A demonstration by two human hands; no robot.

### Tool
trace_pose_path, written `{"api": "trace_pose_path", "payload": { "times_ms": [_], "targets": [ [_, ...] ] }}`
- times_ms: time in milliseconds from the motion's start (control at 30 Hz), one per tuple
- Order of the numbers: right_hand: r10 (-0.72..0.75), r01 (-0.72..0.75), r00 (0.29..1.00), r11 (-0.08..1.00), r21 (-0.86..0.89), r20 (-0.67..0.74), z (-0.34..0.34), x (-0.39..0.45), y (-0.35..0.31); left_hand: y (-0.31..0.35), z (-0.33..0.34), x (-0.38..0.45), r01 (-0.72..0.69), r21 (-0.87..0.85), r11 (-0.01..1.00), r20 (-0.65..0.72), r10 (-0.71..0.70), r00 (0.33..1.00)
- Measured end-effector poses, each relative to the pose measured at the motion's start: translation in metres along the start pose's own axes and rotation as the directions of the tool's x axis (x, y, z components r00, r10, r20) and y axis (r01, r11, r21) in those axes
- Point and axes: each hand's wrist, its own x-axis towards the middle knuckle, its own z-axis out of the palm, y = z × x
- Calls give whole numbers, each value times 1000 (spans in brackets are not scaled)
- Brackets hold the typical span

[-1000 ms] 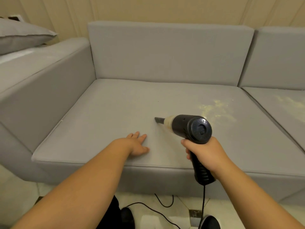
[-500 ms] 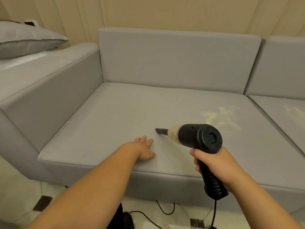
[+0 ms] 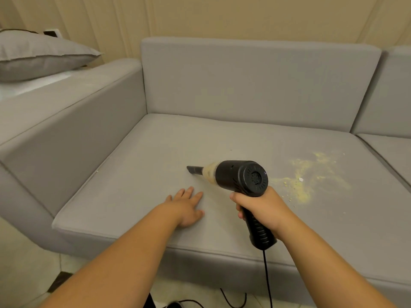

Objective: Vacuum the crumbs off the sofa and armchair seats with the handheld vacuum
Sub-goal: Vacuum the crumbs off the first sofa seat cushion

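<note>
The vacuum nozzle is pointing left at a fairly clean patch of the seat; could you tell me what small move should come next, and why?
Probably swing the handheld vacuum, gripped by the right hand, rightward: its nozzle faces away from the yellow crumbs that lie to its right on the seat cushion.

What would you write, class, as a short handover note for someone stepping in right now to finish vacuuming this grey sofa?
Right hand: grips the black corded handheld vacuum by its ribbed handle, its narrow black nozzle pointing left, at or just above the seat.
Left hand: flat on the grey fabric seat cushion, fingers straight.
Done: the cushion's left part looks nearly clean, only faint specks near the nozzle.
Left: the yellow crumb patch to the right of the vacuum is untouched; the next seat is mostly out of frame, and no armchair is in view.
</note>
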Motion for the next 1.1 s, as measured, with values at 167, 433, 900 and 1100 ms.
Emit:
{"api": "trace_pose_path", "payload": {
  "times_ms": [167,433,900,1100],
  "targets": [
    [12,-11,988,1000,8,-152,4,11,1,0,-4,7,-13,-29,1000,-9,13,1000],
    [39,-45,969,999,-19,-243,-10,-5,1,19,-4,7,-55,-36,998,-10,55,998],
    [187,-38,719,972,231,-669,-176,-46,27,161,-17,37,-355,67,932,-91,360,928],
    [195,-16,615,972,234,-764,-255,6,43,191,-23,76,-332,48,942,-124,335,934]
  ]
}}
